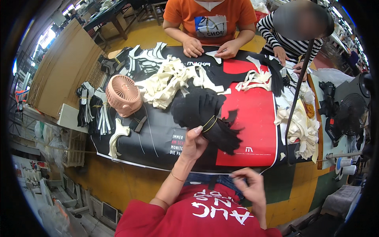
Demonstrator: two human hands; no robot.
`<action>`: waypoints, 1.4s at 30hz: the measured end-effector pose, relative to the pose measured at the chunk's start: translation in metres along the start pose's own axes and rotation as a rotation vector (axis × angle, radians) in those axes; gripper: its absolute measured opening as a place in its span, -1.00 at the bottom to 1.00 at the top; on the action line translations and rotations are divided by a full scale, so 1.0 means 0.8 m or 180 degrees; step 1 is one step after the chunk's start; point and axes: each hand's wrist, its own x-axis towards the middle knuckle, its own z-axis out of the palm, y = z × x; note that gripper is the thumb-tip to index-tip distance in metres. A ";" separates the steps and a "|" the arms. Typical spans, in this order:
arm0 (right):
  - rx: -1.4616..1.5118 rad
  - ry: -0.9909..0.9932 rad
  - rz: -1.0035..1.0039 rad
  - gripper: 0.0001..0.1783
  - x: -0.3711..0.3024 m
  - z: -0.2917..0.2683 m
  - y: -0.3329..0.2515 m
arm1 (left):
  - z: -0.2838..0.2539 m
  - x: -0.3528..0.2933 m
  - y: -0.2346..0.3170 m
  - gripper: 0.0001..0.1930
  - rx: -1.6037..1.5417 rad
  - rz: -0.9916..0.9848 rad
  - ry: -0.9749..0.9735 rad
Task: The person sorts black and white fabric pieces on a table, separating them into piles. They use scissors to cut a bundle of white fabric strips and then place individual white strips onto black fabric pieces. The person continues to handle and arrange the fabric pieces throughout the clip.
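Observation:
My left hand [194, 144] is closed on a thick bundle of black fabric pieces [197, 108], lifted over the middle of the table. A yellow rubber band [210, 123] circles the bundle close to my thumb, and the loose ends of the pieces fan out to the lower right. My right hand [252, 187] is apart from the bundle, near my body by the table's front edge. Its fingers are loosely bent and spread, a little blurred, with nothing seen in them. Beyond the bundle lies a heap of cream fabric pieces [166, 83].
A pink fan [123, 94] stands at the left beside banded black and white strips [104, 116]. A curved cream piece [117, 138] lies near the front. Across the table, a person in orange [209, 19] handles a white piece; another in stripes works beside a dark pole [297, 94].

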 end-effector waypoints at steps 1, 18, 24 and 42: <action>-0.0363 0.0332 -0.0594 -0.78 0.004 -0.009 -0.013 | -0.004 -0.002 0.005 -0.35 0.0111 -0.0143 -0.0056; -0.1387 0.0351 -0.1468 -0.76 0.086 0.011 -0.048 | 0.030 -0.035 0.010 -0.49 0.0719 -0.1254 -0.0201; -0.1337 0.0263 -0.1163 -0.71 0.086 0.013 -0.046 | 0.035 -0.036 0.013 -0.45 0.0295 -0.1265 -0.0164; -0.1698 -0.0568 -0.1060 -0.57 0.095 0.013 -0.019 | 0.047 -0.038 0.019 -0.49 0.1210 -0.1380 0.0097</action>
